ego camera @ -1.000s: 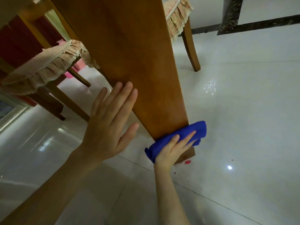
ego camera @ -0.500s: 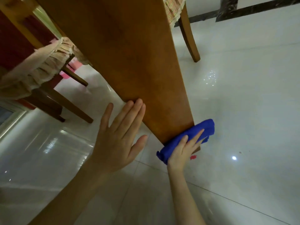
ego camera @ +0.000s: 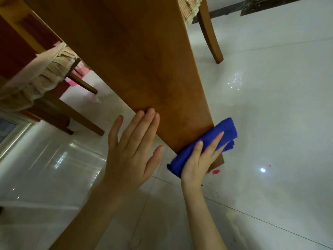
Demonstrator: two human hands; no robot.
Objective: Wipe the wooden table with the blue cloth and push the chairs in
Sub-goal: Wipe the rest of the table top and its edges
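Pressing the cloth (ego camera: 228,129) against the table leg (ego camera: 144,69) low by the floor (ego camera: 270,123), the right hand (ego camera: 198,165) lies straight-fingered; the left hand (ego camera: 129,152), spread and empty, touches the leg's edge.

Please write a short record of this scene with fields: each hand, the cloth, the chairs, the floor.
left hand: flat, fingertips touch the table on its upright panel
right hand: straight fingers press the cloth on the panel's lower edge
cloth: blue, folded, low near the floor
chairs: a chair with frilled cover at left; a chair leg behind the panel
floor: glossy white tiles, a red spot by the panel's foot
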